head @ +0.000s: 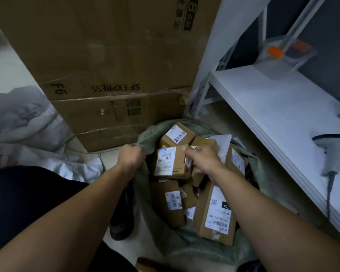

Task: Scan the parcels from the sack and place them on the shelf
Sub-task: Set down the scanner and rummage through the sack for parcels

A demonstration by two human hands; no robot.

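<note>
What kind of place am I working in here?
Probably a courier parcel depot or pickup room: a green sack full of labelled parcels, big shipping cartons stacked behind it, and a handheld scanner lying on a white shelf.

Green sack (145, 134) open on floor, full of labelled brown parcels (171, 163); white shelf (273, 107) just beside.
</note>
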